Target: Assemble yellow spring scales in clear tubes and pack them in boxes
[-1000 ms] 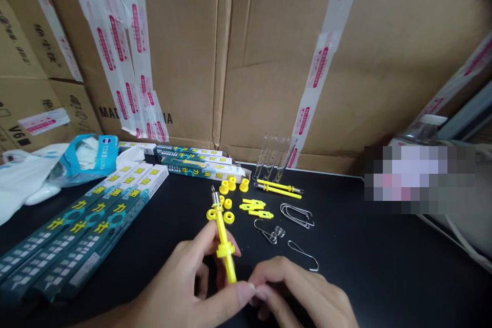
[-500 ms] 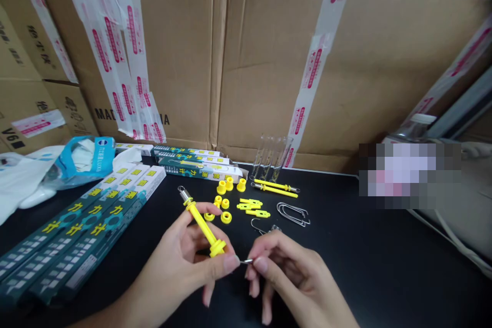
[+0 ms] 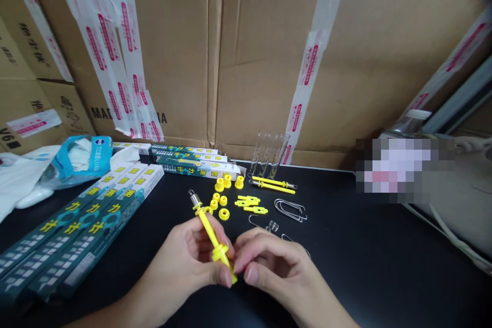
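Observation:
My left hand (image 3: 188,261) is closed around a yellow plastic rod (image 3: 209,233) with a flange near its lower end and a metal spring tip pointing up and left. My right hand (image 3: 277,271) pinches at the rod's lower end, fingertips pressed together against my left thumb; what it holds there is hidden. Just beyond the hands on the black table (image 3: 365,246) lie small yellow caps (image 3: 221,205), yellow flat pieces (image 3: 249,204), wire hooks (image 3: 290,210) and a small spring (image 3: 271,225).
Long green boxes (image 3: 84,225) lie at the left, more of them (image 3: 192,161) at the back. Two assembled yellow rods (image 3: 272,184) and clear tubes (image 3: 269,156) sit by the cardboard cartons (image 3: 269,51). A blue and white plastic bag (image 3: 73,159) lies far left.
My right hand has closed in on the rod's lower end, so the gap and the metal piece seen half a second ago are covered. The rod sits more upright than then.

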Action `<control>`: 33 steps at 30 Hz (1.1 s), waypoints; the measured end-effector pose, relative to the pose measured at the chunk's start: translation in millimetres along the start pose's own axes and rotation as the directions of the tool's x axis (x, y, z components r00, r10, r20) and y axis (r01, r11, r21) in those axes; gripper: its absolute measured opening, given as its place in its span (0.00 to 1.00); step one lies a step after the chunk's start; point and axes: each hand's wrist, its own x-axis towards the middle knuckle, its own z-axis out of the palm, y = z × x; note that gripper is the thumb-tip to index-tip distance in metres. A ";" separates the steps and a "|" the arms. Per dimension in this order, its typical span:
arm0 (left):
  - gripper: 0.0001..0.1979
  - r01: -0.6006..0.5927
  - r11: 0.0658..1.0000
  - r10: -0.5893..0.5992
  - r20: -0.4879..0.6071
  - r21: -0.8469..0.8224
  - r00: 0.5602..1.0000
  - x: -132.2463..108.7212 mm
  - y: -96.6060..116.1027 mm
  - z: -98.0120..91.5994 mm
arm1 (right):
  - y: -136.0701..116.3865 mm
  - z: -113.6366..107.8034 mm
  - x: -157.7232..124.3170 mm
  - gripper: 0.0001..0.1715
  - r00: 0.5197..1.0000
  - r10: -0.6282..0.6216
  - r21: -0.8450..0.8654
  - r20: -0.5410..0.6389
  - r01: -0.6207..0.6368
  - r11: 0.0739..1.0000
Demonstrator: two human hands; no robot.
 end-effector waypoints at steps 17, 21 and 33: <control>0.25 -0.113 0.991 0.114 -0.014 0.073 0.993 0.5 11.3 -2.0 | 1.8 1.6 -3.3 0.17 0.984 0.175 0.164 0.014 -0.175 0.971; 0.28 -0.152 0.972 0.177 -0.130 0.181 0.976 0.1 22.5 -8.7 | -4.0 -2.6 -6.1 0.19 0.964 0.265 0.133 -0.019 -0.260 0.956; 0.12 -0.510 -0.299 0.545 0.583 0.807 0.602 -12.5 30.9 -7.9 | -5.0 -8.5 -10.2 0.20 0.975 0.216 -0.376 -0.044 -0.217 0.901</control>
